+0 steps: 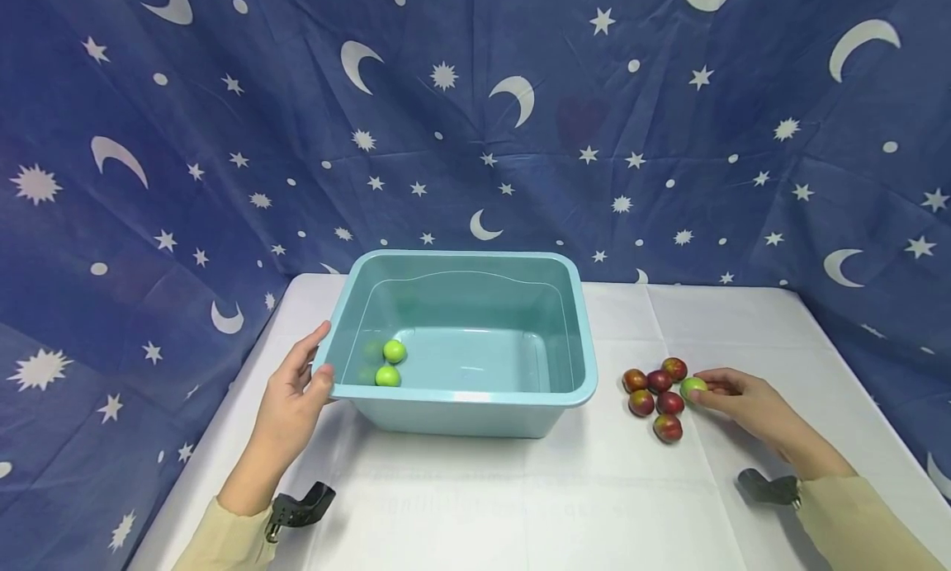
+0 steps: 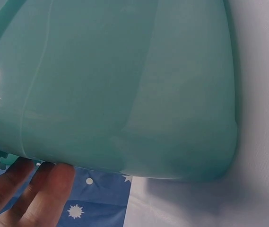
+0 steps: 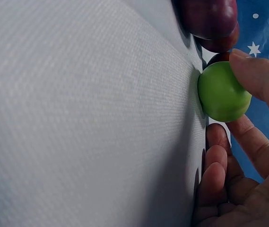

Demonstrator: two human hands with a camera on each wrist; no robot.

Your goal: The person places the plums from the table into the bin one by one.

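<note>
A light blue plastic basin [image 1: 461, 398] stands on the table, with two round green fruits, one [image 1: 395, 351] behind the other [image 1: 387, 376], on its floor at the left. My left hand [image 1: 297, 398] holds the basin's left front corner, thumb on the rim and fingers along the outer side; in the left wrist view its fingers [image 2: 54, 189] lie against the wall. At the right, my right hand [image 1: 750, 402] pinches another green fruit [image 3: 224, 92] between thumb and fingers, low at the tabletop. Several red plums [image 1: 659, 381] lie just left of it.
A white cloth [image 1: 461, 505] covers the table. Behind and at both sides hangs a blue curtain [image 1: 446, 200] with moons and stars. The red plums sit in a loose cluster to the right of the basin.
</note>
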